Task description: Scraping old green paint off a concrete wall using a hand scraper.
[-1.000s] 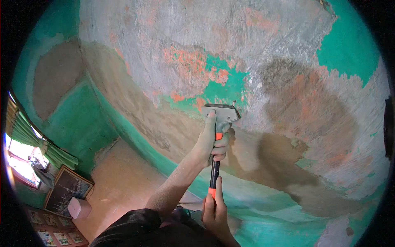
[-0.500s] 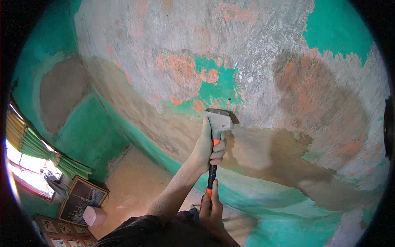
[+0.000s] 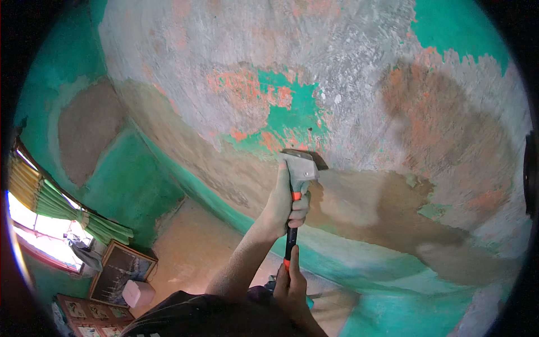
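Scraper [image 3: 304, 167] mid-scrape, apparently: had left grip [image 3: 281, 206] wrapped round upper handle [image 3: 292, 238], right grip [image 3: 292, 287] round its lower end, blade [image 3: 298, 152] just under green paint [image 3: 291, 118] on patchy wall [image 3: 362, 84]. Couldn't tell if touching; probably called for a flat, steady push next.

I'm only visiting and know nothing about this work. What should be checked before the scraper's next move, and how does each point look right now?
1. Left hand wrapped around the scraper just below its head: ok.
2. Right hand gripping the lower end of the handle: ok.
3. Blade pressed against the wall: cannot tell; contact isn't clear.
4. Wall above the blade free of obstacles: not ok; a small dark spot, perhaps a nail, shows there.
5. Hands covered: not ok; both are bare.
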Available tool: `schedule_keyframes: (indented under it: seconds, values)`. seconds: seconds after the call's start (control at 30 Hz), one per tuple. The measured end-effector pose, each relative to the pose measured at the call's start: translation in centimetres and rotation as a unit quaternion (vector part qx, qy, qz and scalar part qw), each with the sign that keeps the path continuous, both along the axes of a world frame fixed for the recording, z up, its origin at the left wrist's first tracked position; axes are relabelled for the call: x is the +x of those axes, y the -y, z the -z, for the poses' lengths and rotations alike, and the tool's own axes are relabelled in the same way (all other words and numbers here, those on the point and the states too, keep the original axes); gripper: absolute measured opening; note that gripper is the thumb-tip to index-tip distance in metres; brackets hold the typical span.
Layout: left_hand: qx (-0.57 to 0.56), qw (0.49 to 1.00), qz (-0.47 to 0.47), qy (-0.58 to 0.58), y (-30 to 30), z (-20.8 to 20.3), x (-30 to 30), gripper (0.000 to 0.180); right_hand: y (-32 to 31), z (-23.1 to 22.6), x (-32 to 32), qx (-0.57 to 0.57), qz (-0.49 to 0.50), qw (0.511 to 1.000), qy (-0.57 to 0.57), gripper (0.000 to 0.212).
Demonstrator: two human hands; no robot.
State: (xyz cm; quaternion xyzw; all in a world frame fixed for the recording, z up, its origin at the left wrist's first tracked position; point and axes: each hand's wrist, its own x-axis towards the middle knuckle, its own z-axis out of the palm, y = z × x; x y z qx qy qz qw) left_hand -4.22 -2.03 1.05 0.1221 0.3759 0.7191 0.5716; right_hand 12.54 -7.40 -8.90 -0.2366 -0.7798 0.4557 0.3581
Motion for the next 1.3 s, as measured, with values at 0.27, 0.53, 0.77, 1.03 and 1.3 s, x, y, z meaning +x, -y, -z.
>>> schedule_keyframes:
  seconds: [0.27,0.53,0.77,1.03,1.3]
  values:
    - [-0.023,0.999,-0.042,-0.014,-0.5,1.3,0.5,0.062,-0.5,1.8,0.0,-0.007,0.008,1.0,0.002,0.051]
    - [-0.027,0.996,-0.077,-0.036,-0.5,-0.7,0.6,0.062,-2.0,1.6,-0.7,0.05,0.005,0.999,0.008,0.051]
    - [-0.016,0.998,-0.059,-0.014,-0.3,-0.9,-0.1,0.062,-1.5,-0.5,-0.3,0.016,-0.026,0.999,0.027,0.054]
    - [0.032,0.999,-0.029,0.027,-0.1,-1.5,-0.9,0.061,-1.8,-2.1,-0.1,0.052,-0.038,0.997,0.047,0.054]
    - [0.006,0.998,-0.034,0.055,0.1,-2.1,-0.6,0.061,-1.6,-3.2,-0.1,0.034,-0.03,0.998,0.047,0.052]
